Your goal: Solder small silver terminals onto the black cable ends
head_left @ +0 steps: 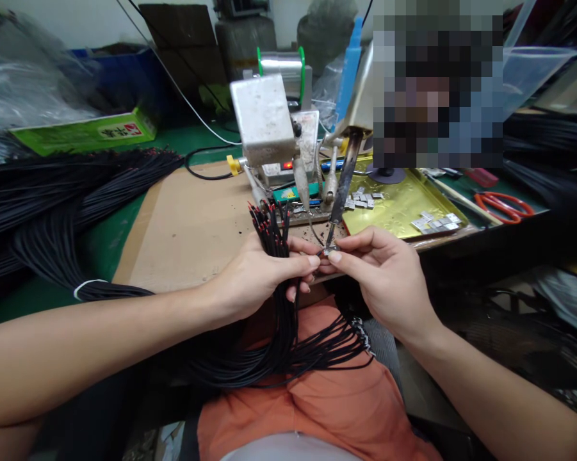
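My left hand (264, 272) is closed around a bundle of thin black cables (284, 320) with reddish wire ends at the top. Its thumb and forefinger pinch the end of one cable. Between the thumb and forefinger of my right hand (381, 272) is a small silvery metal part (330, 250), close against that cable end. Directly above the part, the tip of a soldering iron (344, 182) comes down at a slant. A thin feed tube (312, 225) also points at this spot. The lower lengths of the cables drape over my lap.
A soldering stand (264, 121) with a solder spool (282, 64) stands ahead. Several small metal parts (362, 200) lie on a yellow tray (394, 214) at right, near orange-handled scissors (504, 207). More black cables (72, 211) cover the left side. Cardboard (173, 237) lies on the green table.
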Available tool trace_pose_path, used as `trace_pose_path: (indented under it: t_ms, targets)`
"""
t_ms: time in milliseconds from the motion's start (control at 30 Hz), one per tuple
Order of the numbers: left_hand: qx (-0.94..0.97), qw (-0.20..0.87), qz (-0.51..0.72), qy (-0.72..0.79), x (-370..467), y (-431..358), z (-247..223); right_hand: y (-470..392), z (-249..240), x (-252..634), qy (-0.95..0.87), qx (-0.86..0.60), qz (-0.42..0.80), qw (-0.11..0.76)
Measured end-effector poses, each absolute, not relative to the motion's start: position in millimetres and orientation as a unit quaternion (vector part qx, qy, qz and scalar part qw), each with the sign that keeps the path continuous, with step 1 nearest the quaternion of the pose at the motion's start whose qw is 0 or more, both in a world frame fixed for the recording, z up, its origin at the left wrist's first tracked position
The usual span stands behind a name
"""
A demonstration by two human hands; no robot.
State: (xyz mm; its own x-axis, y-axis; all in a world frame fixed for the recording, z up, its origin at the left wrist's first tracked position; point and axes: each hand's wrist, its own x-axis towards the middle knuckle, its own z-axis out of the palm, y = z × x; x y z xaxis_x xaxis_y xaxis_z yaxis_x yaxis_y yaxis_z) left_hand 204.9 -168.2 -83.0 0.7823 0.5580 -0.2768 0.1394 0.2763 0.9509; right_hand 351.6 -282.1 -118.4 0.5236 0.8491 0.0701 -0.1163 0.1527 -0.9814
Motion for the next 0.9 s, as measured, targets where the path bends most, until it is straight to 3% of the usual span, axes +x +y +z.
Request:
trace_pose_path:
  t_ms: [900]
  targets:
    - [0.598,0.735,0.144,0.287,204.7,-169.1,-85.3,-284.6,-109.3,346.7,-0.367,-0.591,0.275,0.663]
